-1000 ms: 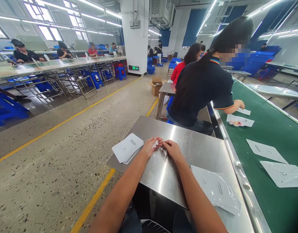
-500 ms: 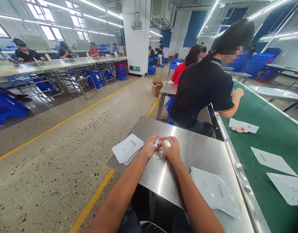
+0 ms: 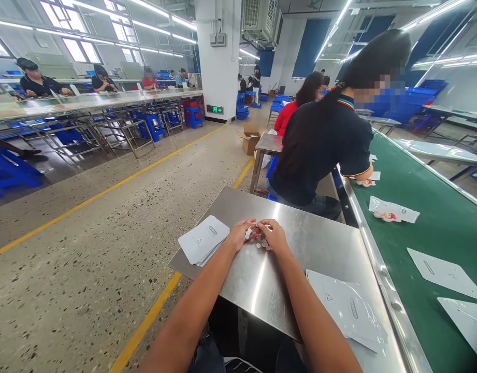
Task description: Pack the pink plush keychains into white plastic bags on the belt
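Over the metal table [image 3: 319, 243], my left hand [image 3: 240, 234] is cupped round a few small white discs [image 3: 247, 233]. Facing it, my right hand [image 3: 274, 233] is closed, its thumb and fingertips drawn together beside the left fingers; what sits in that pinch is too small to make out. Loose translucent discs [image 3: 265, 243] lie on the metal beneath both hands. Left of my left hand rests a stack of white printed pouches [image 3: 204, 239]. A second pile of white pouches [image 3: 349, 310] lies beside my right forearm.
A green conveyor belt [image 3: 393, 238] with a metal edge runs along the right, carrying flat white pouches [image 3: 446, 272] and a pouch with a pink item [image 3: 389, 210]. Ahead, a co-worker in a dark shirt [image 3: 319, 145] sits at the belt. A cardboard box [image 3: 250, 141] stands on the floor.
My right hand has shifted slightly left and its fingertips have come together. More discs show on the table under it. Pouches on the belt have moved toward me.
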### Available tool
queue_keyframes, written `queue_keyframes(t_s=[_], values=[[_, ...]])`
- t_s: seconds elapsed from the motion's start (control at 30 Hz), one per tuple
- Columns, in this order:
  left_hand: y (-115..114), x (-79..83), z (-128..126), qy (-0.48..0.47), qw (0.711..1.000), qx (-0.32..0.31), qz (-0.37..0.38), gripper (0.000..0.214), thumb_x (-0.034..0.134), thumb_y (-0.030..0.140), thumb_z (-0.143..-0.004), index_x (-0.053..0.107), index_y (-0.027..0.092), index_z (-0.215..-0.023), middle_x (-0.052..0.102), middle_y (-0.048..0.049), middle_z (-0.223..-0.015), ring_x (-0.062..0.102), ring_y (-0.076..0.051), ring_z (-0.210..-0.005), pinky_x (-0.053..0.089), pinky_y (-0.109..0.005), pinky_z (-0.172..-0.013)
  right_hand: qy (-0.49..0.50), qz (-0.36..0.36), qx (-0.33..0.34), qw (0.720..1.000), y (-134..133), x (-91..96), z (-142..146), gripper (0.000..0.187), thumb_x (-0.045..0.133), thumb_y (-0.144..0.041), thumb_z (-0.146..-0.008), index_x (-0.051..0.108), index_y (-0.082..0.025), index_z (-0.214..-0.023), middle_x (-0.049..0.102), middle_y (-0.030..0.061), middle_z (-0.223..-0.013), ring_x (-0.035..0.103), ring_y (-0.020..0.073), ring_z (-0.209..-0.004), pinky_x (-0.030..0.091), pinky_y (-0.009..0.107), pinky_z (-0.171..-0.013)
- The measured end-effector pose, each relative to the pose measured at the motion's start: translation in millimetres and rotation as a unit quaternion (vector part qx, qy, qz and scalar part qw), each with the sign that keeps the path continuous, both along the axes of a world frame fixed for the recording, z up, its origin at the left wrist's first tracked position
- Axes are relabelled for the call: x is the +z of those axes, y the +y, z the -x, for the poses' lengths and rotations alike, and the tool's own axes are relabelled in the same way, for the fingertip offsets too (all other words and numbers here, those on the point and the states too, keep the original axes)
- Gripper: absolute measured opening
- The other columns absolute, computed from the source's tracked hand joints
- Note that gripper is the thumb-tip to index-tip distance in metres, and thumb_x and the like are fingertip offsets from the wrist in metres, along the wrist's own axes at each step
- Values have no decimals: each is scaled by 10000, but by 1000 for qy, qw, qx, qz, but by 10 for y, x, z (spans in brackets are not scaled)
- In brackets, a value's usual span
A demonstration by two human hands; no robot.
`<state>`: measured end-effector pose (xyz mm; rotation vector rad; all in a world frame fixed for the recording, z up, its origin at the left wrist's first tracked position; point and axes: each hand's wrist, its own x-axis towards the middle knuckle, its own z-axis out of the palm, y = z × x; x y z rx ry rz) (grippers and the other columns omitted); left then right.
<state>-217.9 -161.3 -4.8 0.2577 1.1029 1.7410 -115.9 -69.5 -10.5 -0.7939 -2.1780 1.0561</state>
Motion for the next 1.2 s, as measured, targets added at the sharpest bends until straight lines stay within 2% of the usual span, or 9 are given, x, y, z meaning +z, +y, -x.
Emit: queue_keyframes(t_s=[0.23, 0.4, 0.5, 0.63, 0.73, 0.87, 1.0, 1.13, 1.2], values=[[63, 23, 28, 1, 1000, 9, 10, 307, 485, 360, -849, 612, 89, -915, 667, -122, -819, 644, -174, -693, 520, -296, -637, -23, 32, 7, 999, 61, 48, -16, 285, 464, -409, -797, 659, -230, -901, 690, 0, -870, 623, 159, -771, 485, 291, -701], [69, 41, 53, -7, 1000, 28, -8, 92, 526, 153, -781, 599, 128, -831, 654, -87, -886, 632, -157, -746, 509, -289, -694, -15, -18, 0, 1000, 39, 113, -33, 265, 457, -371, -816, 668, -269, -940, 664, 0, -1003, 581, 175, -947, 433, 338, -856], [54, 28, 59, -15, 999, 34, -26, 97, 528, 92, -756, 568, 135, -833, 648, -88, -926, 632, -147, -758, 506, -295, -725, -6, -61, -10, 998, -61, 112, -36, 218, 506, -336, -792, 675, -255, -904, 629, 28, -1031, 522, 194, -1015, 382, 357, -912], [48, 1, 30, -21, 998, 31, -40, 144, 491, 80, -770, 546, 138, -889, 644, -101, -992, 635, -141, -775, 504, -288, -739, -34, -135, 13, 990, -258, 58, -9, 214, 582, -333, -748, 651, -265, -939, 596, 35, -958, 518, 193, -922, 413, 329, -802], [43, -8, -4, -6, 999, 24, -36, 169, 454, 74, -779, 540, 132, -912, 641, -123, -1030, 641, -150, -787, 508, -290, -717, -46, -127, 28, 990, -330, 10, 7, 192, 555, -304, -769, 610, -257, -947, 578, 16, -952, 532, 163, -837, 423, 288, -703], [43, 2, -36, 50, 998, 34, -22, 178, 436, 93, -795, 539, 132, -934, 648, -133, -1042, 644, -149, -821, 506, -274, -718, -33, -112, 43, 992, -299, -21, -3, 143, 465, -253, -824, 605, -249, -855, 579, -4, -894, 541, 139, -794, 421, 276, -717], [62, 0, -102, 135, 990, 39, 6, 212, 447, 118, -789, 531, 154, -980, 630, -108, -1110, 639, -150, -882, 507, -266, -731, -37, -113, 31, 992, -342, 29, -50, 144, 472, -237, -830, 607, -252, -881, 604, -1, -885, 561, 145, -788, 436, 280, -720], [84, -74, -117, 248, 967, 36, 47, 259, 452, 199, -810, 509, 191, -1062, 578, -82, -1200, 644, -146, -828, 508, -280, -725, -42, -131, 6, 990, -397, 214, -220, 165, 512, -291, -829, 607, -288, -964, 627, -15, -928, 583, 137, -790, 449, 267, -739], [103, -131, -75, 308, 948, 33, 72, 245, 427, 218, -822, 538, 178, -1037, 599, -84, -1158, 637, -162, -865, 499, -296, -763, -31, -145, -13, 989, -303, 351, -458, 195, 489, -323, -844, 602, -288, -999, 623, -8, -965, 591, 131, -787, 453, 262, -745]])
